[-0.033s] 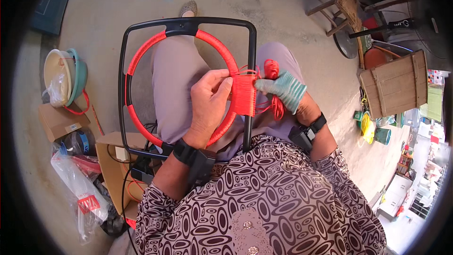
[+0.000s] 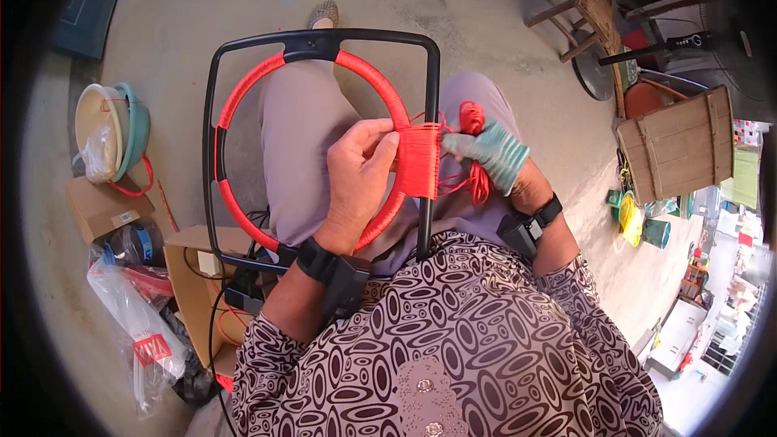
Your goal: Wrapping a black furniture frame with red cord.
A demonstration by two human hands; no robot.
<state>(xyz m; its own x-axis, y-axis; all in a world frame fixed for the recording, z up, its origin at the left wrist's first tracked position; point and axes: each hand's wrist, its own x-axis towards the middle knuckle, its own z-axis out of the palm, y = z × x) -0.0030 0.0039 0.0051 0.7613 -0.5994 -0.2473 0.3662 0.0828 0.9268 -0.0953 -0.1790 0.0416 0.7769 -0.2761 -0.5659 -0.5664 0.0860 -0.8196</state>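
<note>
A black metal frame (image 2: 437,81), squarish with rounded corners, rests across my thighs. Inside it sits a ring (image 2: 243,85) wound with red cord, with bare black sections between. At the ring's right side, a flat band of red cord (image 2: 419,162) wraps across to the frame's right bar. My left hand (image 2: 363,166) is closed, thumb and fingers pinching the ring beside that band's left edge. Just right of the bar, my right hand (image 2: 490,152), in a striped grey-green glove, is closed on a bundle of red cord (image 2: 472,117). Loose strands trail toward the band.
On the left are two basins (image 2: 99,125), a small cardboard box (image 2: 109,206), clear plastic packaging (image 2: 133,316) and an open carton (image 2: 194,291) with cables. A wooden stool (image 2: 591,8), a fan (image 2: 595,73) and a wooden crate (image 2: 678,146) stand to the right.
My right hand has shifted slightly right, away from the band, and the cord bundle has moved with it. My left hand and the frame stay put.
</note>
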